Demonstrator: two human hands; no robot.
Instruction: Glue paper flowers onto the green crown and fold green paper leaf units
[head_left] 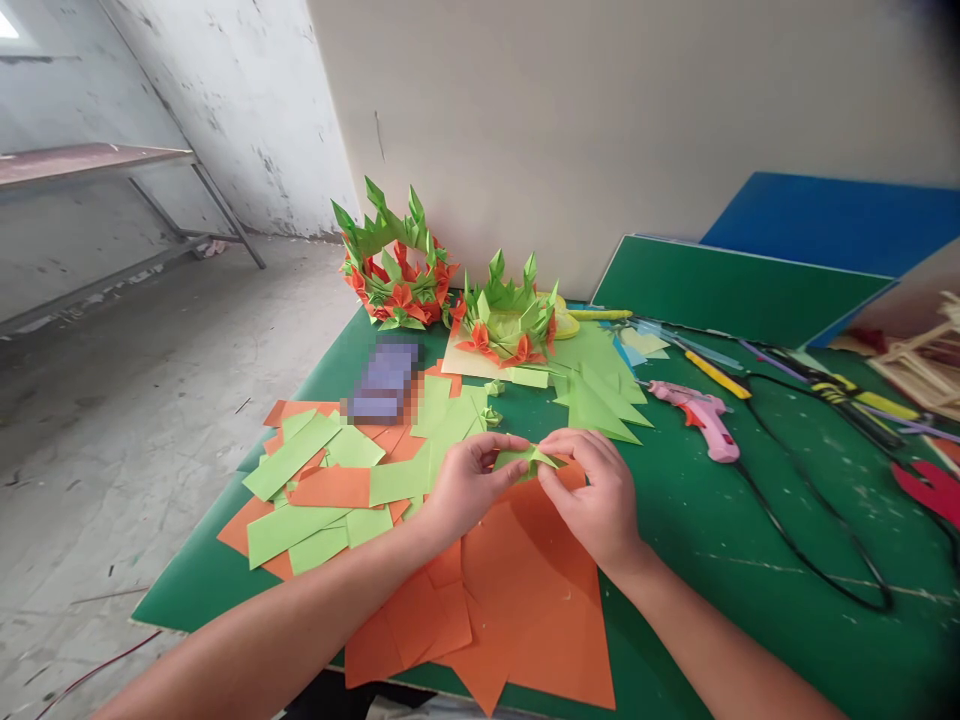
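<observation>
Between my two hands is a small folded piece of green paper (pixel 534 457). My left hand (pixel 480 477) pinches its left side with thumb and fingers. On the other side, my right hand (pixel 592 485) grips it between thumb and forefinger. Both hands hover over orange paper sheets (pixel 540 590). Just beyond them lie two small green folded paper pieces (pixel 491 416). To the left, green and orange paper strips (pixel 300 535) are spread in a loose pile.
Two green-and-orange paper crowns (pixel 401 300) (pixel 510 320) stand at the back. A pink glue gun (pixel 701 415) with a black cord lies at right, near a yellow-handled cutter (pixel 718 374) and red-handled scissors (pixel 930 490). Green and blue boards (pixel 742 290) lean on the wall.
</observation>
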